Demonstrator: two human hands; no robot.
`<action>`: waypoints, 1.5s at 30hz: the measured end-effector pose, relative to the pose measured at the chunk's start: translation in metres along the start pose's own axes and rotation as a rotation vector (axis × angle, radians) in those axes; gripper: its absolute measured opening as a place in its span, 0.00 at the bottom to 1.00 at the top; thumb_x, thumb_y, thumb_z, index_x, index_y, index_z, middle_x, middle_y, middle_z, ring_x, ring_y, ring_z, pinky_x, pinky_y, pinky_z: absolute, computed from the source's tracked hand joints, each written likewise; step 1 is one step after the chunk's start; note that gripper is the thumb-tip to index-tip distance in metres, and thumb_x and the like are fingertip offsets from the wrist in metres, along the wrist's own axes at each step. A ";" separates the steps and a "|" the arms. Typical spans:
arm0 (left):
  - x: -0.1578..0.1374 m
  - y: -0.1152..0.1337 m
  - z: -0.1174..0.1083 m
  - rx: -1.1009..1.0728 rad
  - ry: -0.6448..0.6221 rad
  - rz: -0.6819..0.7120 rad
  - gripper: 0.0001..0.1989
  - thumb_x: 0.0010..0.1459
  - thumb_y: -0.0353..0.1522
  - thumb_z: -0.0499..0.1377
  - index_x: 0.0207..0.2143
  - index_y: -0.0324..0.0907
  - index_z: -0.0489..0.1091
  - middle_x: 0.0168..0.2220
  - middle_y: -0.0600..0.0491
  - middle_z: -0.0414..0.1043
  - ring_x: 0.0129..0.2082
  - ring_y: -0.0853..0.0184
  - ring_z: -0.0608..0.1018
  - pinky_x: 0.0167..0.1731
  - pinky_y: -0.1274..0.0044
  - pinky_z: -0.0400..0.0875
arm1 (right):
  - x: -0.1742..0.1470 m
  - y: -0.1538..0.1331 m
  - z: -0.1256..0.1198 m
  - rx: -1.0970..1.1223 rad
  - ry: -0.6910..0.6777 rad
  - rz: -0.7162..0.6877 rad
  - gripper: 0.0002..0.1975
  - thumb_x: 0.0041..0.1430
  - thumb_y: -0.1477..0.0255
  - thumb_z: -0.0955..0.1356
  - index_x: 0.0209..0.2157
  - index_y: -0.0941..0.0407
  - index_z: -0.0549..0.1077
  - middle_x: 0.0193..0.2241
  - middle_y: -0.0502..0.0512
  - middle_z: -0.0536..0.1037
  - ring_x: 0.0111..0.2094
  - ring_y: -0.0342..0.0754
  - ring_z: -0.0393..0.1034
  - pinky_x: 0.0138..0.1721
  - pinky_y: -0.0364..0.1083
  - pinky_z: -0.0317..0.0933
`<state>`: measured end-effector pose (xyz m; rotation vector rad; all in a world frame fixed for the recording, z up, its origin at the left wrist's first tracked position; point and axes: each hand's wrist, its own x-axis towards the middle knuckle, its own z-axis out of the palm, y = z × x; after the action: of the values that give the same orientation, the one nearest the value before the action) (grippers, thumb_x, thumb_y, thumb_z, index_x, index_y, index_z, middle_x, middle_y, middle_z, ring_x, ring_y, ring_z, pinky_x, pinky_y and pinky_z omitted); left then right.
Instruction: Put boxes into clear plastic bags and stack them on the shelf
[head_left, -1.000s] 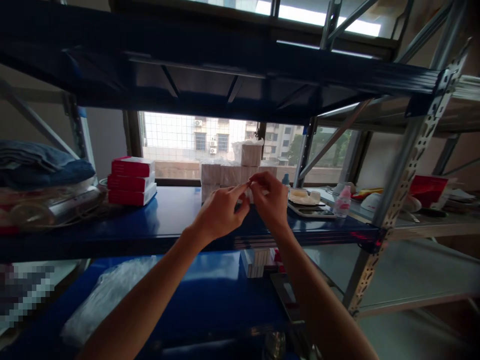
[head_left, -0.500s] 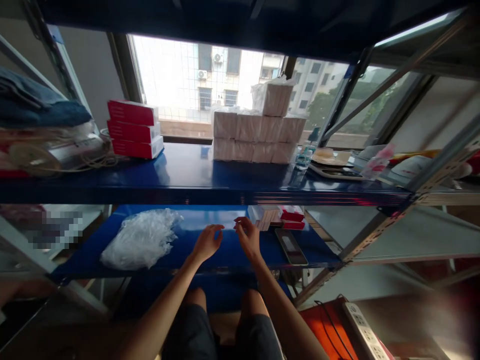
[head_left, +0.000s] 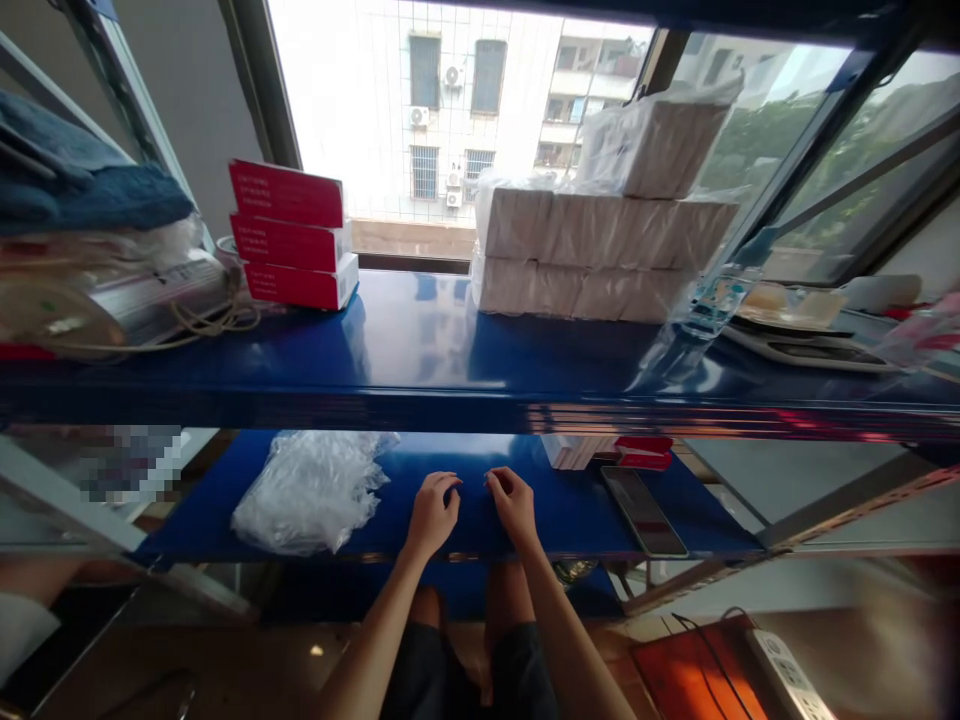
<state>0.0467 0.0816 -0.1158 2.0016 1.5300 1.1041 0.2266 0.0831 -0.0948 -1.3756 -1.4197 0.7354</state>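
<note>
My left hand (head_left: 436, 512) is held over the front of the lower blue shelf (head_left: 465, 540), its fingers loosely curved and the thumb apart, with nothing visible in it. Facing it across a small gap is my right hand (head_left: 514, 503), also loosely bent, and no object shows in its fingers. Left of my left hand lies a crumpled heap of clear plastic bags (head_left: 311, 492). To the right of my right hand, a dark-screened phone (head_left: 643, 512) rests on the shelf. Behind the phone are small white boxes (head_left: 574, 451) and red boxes (head_left: 643, 453).
An upper blue shelf (head_left: 420, 350) spans above my hands. It bears stacked red boxes (head_left: 291, 236), plastic-wrapped white packs (head_left: 600, 240), a clear bottle (head_left: 712, 305) and a digital scale (head_left: 810, 348). A power strip (head_left: 787, 670) is at lower right. Part of another person's arm (head_left: 37, 580) shows at left.
The view has tilted down and come closer to the shelves, so the upper shelf's goods look larger. Both hands stay bent over the lower shelf, nearer its front edge.
</note>
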 end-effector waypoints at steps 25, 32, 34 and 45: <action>-0.021 0.023 -0.055 0.190 0.309 -0.036 0.13 0.68 0.31 0.53 0.46 0.44 0.77 0.46 0.47 0.81 0.48 0.59 0.81 0.53 0.67 0.76 | 0.020 0.004 0.019 -0.102 -0.211 -0.056 0.13 0.63 0.61 0.66 0.35 0.54 0.79 0.33 0.57 0.83 0.35 0.56 0.79 0.39 0.50 0.70; -0.050 -0.001 -0.141 0.734 0.223 -0.511 0.21 0.62 0.34 0.61 0.58 0.43 0.72 0.55 0.40 0.75 0.52 0.49 0.77 0.49 0.63 0.72 | 0.063 -0.059 0.118 0.003 -0.524 -0.030 0.10 0.57 0.69 0.71 0.41 0.54 0.82 0.39 0.56 0.83 0.36 0.52 0.79 0.38 0.48 0.72; -0.054 -0.013 -0.156 0.645 0.127 -0.580 0.20 0.64 0.32 0.59 0.58 0.43 0.72 0.47 0.44 0.79 0.47 0.54 0.80 0.45 0.69 0.72 | 0.070 -0.067 0.146 0.011 -0.540 0.010 0.11 0.54 0.70 0.73 0.40 0.55 0.82 0.35 0.55 0.83 0.32 0.52 0.79 0.34 0.47 0.72; -0.040 -0.025 -0.155 0.456 -0.017 -0.378 0.24 0.61 0.31 0.63 0.60 0.46 0.70 0.41 0.49 0.80 0.44 0.57 0.81 0.40 0.73 0.70 | 0.064 -0.061 0.100 0.089 -0.236 -0.010 0.15 0.55 0.63 0.70 0.40 0.56 0.81 0.30 0.56 0.82 0.30 0.50 0.76 0.33 0.46 0.69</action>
<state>-0.0925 0.0285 -0.0520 1.8529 2.1880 0.6245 0.1203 0.1542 -0.0568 -1.2428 -1.5554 0.9680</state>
